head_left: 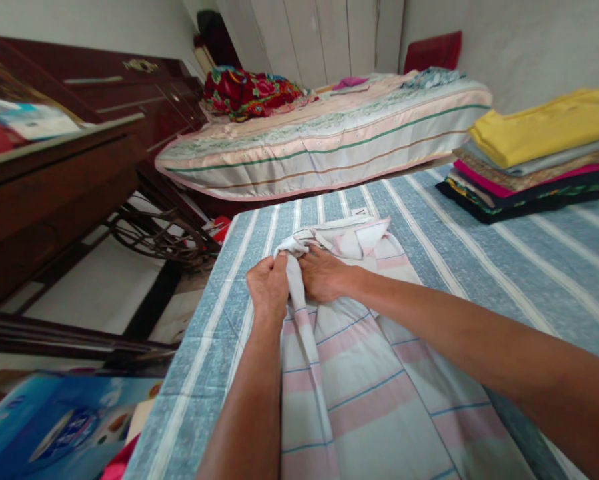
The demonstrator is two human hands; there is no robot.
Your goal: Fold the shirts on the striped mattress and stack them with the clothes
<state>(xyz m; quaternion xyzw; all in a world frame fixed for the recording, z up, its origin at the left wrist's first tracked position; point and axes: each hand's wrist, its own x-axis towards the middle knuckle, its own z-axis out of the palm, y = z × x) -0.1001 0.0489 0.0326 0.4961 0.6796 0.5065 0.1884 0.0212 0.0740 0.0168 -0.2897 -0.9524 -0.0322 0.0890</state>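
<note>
A pale shirt [359,373] with pink bands and thin blue stripes lies lengthwise over the blue striped cloth. Its collar [372,233] is at the far end, partly bunched. My left hand [269,285] is closed on the left edge of the shirt near the collar, thumb on top, raising a fold. Just to the right, my right hand [324,275] presses into the same bunched part. Its fingers curl into the fabric and their tips are hidden. The near end of the shirt runs out of view between my forearms.
A stack of folded clothes [539,160], yellow on top, sits at the right on the blue striped cloth [204,340]. Beyond is a bed [299,160] with a red floral blanket [249,90]. Dark wooden furniture [54,193] and a blue box [64,427] stand at the left.
</note>
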